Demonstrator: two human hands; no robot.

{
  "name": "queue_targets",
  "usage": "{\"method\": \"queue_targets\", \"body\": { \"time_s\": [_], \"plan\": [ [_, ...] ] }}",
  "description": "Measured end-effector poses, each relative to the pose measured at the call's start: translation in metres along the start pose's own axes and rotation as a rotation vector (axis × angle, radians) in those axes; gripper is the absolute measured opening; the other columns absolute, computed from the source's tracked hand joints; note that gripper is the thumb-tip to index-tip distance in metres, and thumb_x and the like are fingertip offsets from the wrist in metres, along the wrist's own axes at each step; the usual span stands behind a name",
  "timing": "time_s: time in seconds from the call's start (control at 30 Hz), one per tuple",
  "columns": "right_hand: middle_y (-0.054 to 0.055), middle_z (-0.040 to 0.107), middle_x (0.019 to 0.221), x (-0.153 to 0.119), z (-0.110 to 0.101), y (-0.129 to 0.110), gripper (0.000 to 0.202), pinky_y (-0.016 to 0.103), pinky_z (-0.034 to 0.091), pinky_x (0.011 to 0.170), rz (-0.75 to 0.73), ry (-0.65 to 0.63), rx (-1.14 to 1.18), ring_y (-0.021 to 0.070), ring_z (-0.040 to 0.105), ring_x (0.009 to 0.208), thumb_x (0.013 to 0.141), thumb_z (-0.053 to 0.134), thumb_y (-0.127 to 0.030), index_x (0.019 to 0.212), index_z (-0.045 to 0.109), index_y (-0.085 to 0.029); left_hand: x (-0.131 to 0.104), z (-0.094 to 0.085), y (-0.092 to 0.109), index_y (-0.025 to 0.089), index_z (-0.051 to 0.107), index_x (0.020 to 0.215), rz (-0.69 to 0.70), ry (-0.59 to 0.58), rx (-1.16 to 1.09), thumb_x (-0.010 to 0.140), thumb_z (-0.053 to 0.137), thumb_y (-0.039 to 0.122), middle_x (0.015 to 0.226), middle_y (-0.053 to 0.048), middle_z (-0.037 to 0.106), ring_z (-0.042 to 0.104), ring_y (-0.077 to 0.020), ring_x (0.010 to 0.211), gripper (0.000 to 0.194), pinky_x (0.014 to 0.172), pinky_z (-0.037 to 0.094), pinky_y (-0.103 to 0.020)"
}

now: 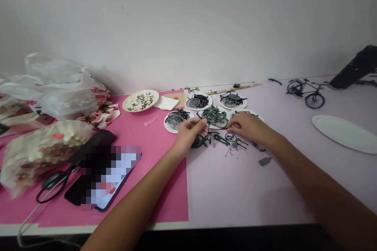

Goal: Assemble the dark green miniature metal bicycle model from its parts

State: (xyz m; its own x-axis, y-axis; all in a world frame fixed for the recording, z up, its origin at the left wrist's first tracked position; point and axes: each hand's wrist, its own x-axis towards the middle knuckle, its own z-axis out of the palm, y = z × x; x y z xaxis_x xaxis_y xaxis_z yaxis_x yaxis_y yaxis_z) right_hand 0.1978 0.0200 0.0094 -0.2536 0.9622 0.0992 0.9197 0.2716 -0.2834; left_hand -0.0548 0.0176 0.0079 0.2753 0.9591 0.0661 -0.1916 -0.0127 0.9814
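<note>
My left hand (191,133) is closed, thumb against fingers, on a dark green model bicycle (208,137), partly hidden by the hand, with a black wheel below. My right hand (246,125) is pinched shut beside it, by the rim of a paper plate; what its fingertips hold is too small to make out. Loose parts lie just below the hands: a green chain guard (221,139), a thin ring-shaped part (231,137) and a grey spoked piece (235,146). Behind them, several white plates carry grey wheels (193,103) and dark parts.
A finished-looking model bicycle (306,92) stands at right, near a black cylinder (353,66) and a white oval plate (347,133). A grey tag-like piece (264,161) lies nearer. At left are a phone (118,180), black-handled scissors (53,184), plastic bags (59,86) and a bowl rim (126,106).
</note>
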Motion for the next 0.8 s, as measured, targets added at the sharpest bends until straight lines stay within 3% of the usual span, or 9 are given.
{"method": "queue_targets", "body": {
  "time_s": [0.2,0.47,0.67,0.8],
  "plan": [
    [0.005,0.067,0.081,0.000,0.003,-0.003,0.020,0.031,0.036,0.061,0.009,-0.028,0.049,0.0213,0.060,0.071,0.088,0.072,-0.041,0.081,0.077,-0.024,-0.001,0.000,0.002,0.017,0.071,0.071,-0.011,0.001,0.004,0.073,0.087,0.052,0.068,-0.003,0.070,0.061,-0.0126,0.059,0.038,0.062,0.049,-0.024],
    [0.008,0.068,0.094,-0.002,0.008,-0.010,0.016,0.033,0.044,0.074,-0.094,0.016,0.111,0.0259,0.062,0.094,0.093,0.061,-0.028,0.080,0.069,-0.024,0.002,-0.002,0.000,0.017,0.072,0.071,-0.036,-0.051,-0.003,0.070,0.088,0.052,0.073,-0.005,0.073,0.062,-0.0130,0.060,0.039,0.061,0.049,-0.025],
    [0.006,0.071,0.094,-0.005,0.003,-0.019,0.014,0.034,0.045,0.072,-0.008,0.014,0.168,0.0248,0.064,0.085,0.094,0.057,-0.022,0.085,0.067,-0.025,0.008,-0.018,0.006,0.015,0.074,0.073,-0.215,-0.176,0.015,0.069,0.091,0.049,0.075,-0.007,0.074,0.066,-0.0130,0.063,0.038,0.061,0.050,-0.023],
    [0.008,0.073,0.106,-0.003,0.010,-0.018,0.018,0.039,0.050,0.078,-0.092,0.135,0.277,0.0265,0.066,0.091,0.098,0.054,-0.029,0.103,0.072,-0.025,0.009,-0.030,0.016,0.015,0.073,0.074,-0.273,-0.197,-0.028,0.067,0.095,0.044,0.079,-0.009,0.075,0.067,-0.0135,0.063,0.037,0.061,0.052,-0.025]
  ]
}}
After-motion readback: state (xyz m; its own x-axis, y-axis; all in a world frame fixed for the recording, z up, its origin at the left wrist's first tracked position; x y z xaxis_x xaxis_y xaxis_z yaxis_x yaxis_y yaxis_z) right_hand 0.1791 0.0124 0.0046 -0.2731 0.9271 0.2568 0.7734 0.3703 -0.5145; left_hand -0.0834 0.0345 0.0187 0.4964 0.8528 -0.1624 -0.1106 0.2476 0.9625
